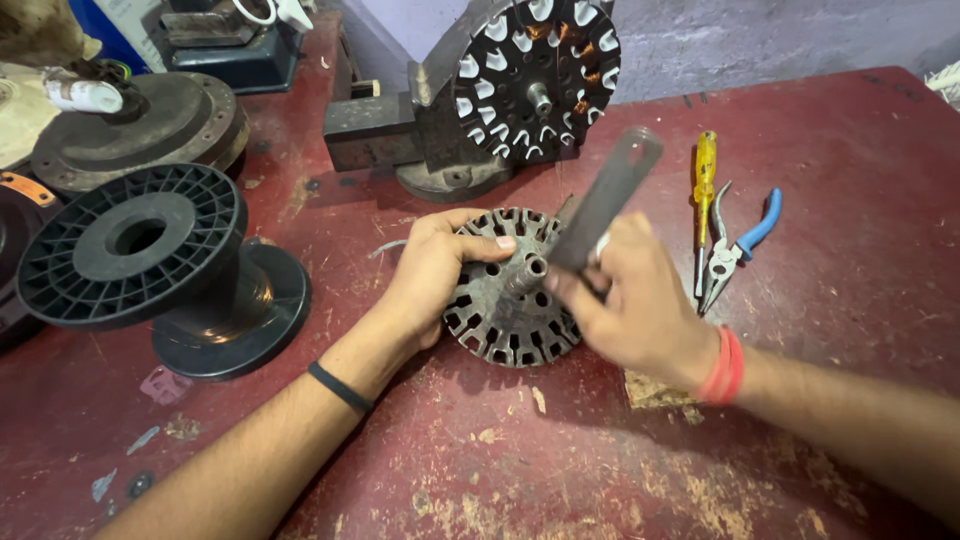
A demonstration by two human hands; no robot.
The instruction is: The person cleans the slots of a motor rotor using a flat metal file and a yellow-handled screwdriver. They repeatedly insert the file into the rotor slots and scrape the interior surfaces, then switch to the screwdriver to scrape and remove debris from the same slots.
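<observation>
We had the bare stator core (505, 305) flat on the worn red bench (820, 400), centre of view, slots empty, short shaft (527, 270) sticking up from its middle. Our left hand (430, 270) curled round the core's left edge — thumb laid across the top rim, fingers partly closed against the side, steadying it. Our right hand (635, 300) was closed on the lower end of a flat grey metal bar (605, 200); the bar slanted up & away to the right, its low end down by the shaft, though whether it touched the shaft we couldn't tell (motion blur).

Behind the core, a 2nd stator (535, 75) w/ white slot liners and some copper winding stood clamped upright in a bench vise (400, 135). Right of our hand lay a yellow screwdriver (704, 185) and blue-handled pliers (740, 245), just beside each other. Left — a black plastic wire spool (150, 265), tilted on its flange.
</observation>
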